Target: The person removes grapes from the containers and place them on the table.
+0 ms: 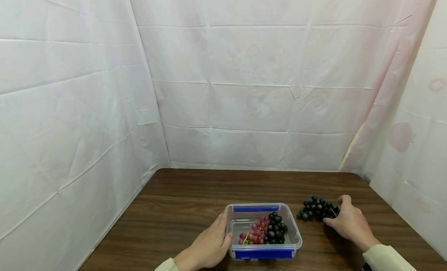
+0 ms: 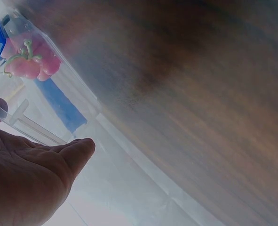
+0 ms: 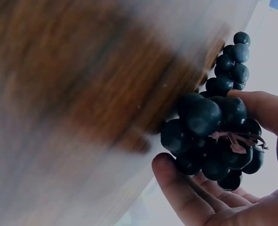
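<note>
A clear plastic food container (image 1: 299, 240) with blue clips stands lidless on the table. Inside it lie a bunch of red grapes (image 1: 257, 232) and, to their right, a bunch of black grapes (image 1: 276, 230). My left hand (image 1: 211, 240) rests along the container's left wall, fingers extended; its fingertips (image 2: 84, 147) touch the clear side in the left wrist view. Right of the container, another bunch of black grapes (image 1: 316, 209) is at the table surface. My right hand (image 1: 350, 220) holds its stem end, thumb and fingers on either side of the fruit (image 3: 202, 117).
The dark wooden table (image 1: 188, 193) spans the area under both hands. White sheets hang round it, with a left sheet (image 1: 77, 127), a back sheet (image 1: 244, 108) and a right sheet (image 1: 412, 166) close to its edges.
</note>
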Tool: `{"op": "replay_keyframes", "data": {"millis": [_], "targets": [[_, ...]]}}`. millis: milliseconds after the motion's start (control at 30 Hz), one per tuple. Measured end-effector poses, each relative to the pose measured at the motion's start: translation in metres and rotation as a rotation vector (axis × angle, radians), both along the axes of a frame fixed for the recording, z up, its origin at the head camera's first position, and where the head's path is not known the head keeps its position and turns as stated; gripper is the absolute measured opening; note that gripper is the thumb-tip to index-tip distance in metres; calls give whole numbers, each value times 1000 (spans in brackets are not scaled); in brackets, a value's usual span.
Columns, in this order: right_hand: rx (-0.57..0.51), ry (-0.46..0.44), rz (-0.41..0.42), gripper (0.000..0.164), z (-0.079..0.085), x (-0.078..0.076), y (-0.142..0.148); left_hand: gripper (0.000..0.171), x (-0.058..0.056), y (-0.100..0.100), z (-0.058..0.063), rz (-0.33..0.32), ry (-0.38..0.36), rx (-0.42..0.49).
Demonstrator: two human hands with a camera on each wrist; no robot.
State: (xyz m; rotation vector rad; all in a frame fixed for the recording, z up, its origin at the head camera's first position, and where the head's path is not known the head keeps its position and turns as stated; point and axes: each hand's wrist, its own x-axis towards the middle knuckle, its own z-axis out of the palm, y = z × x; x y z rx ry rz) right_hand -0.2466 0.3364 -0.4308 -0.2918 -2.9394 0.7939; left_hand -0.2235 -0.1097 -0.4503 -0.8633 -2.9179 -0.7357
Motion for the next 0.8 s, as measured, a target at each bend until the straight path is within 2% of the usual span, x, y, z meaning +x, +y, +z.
{"op": "replay_keyframes", "data": {"millis": [100, 233, 800], "targets": [[18, -22, 6, 122, 2, -2, 1, 69, 0, 0, 0, 1, 0, -1], [35, -60, 21, 132, 4, -4, 3, 69, 1, 1, 0, 2, 1, -4], [40, -84, 43, 137, 13, 0, 5, 70, 3, 1, 3, 3, 4, -4]]}}
